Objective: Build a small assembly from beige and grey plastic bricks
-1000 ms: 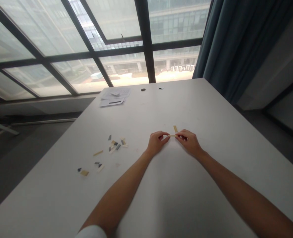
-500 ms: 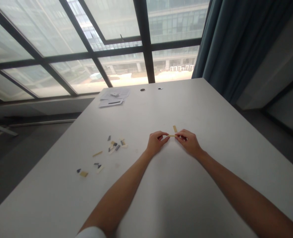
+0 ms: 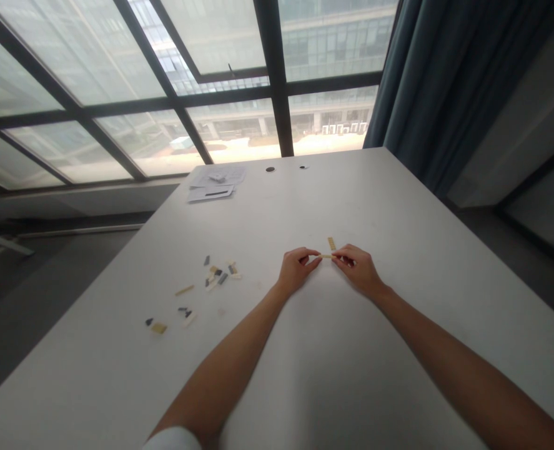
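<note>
My left hand [image 3: 295, 270] and my right hand [image 3: 357, 269] meet over the middle of the white table [image 3: 333, 375]. Both pinch the ends of a thin tan strip [image 3: 326, 256] held between their fingertips, just above the tabletop. A second short tan piece [image 3: 331, 243] lies on the table right behind the strip, close to my right hand's fingers.
Several small tan, grey and white pieces [image 3: 219, 274] lie scattered to the left, with a tan stick [image 3: 185, 290] and more bits [image 3: 158, 327] nearer the left edge. Papers [image 3: 215, 184] sit at the far end by two cable holes [image 3: 270, 169]. A dark curtain [image 3: 426, 87] hangs at right.
</note>
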A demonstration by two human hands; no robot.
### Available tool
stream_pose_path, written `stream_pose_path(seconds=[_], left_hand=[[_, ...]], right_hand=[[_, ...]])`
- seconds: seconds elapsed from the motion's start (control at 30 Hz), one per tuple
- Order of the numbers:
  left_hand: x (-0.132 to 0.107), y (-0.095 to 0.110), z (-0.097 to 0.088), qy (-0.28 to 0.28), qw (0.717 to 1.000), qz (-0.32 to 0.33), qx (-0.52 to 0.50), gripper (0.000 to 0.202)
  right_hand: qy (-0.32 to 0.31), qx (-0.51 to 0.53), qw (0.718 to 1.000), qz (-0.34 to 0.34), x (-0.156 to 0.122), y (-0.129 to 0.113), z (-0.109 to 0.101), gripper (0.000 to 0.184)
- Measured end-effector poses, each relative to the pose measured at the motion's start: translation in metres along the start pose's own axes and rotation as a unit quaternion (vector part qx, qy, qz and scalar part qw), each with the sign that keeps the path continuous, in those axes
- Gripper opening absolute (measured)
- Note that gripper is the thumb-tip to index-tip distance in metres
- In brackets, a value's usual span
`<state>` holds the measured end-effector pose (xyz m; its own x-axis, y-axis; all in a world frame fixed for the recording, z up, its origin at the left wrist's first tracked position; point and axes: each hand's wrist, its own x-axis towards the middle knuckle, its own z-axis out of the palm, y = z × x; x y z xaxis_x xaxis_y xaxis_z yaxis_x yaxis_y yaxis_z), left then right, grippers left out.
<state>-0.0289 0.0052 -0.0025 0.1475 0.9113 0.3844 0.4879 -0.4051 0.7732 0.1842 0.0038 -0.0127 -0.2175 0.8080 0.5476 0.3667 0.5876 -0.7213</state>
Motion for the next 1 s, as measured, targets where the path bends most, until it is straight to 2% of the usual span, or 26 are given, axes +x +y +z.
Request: stream_pose_path(seconds=[0.4,1.0], left_hand=[[0.0013,-0.0011,0.0003,-0.004,1.000,0.003,-0.004,0.025],[0.0011,-0.0026,0.0009,-0.003,1.000,-0.001,-0.009,0.022]], right_hand=[[-0.006,0.000,1.000,0.000,0.0008,-0.0004,0.0002,0.019],[-0.011,-0.005,1.000,0.001,0.0003,0.0005,0.0000,0.015]])
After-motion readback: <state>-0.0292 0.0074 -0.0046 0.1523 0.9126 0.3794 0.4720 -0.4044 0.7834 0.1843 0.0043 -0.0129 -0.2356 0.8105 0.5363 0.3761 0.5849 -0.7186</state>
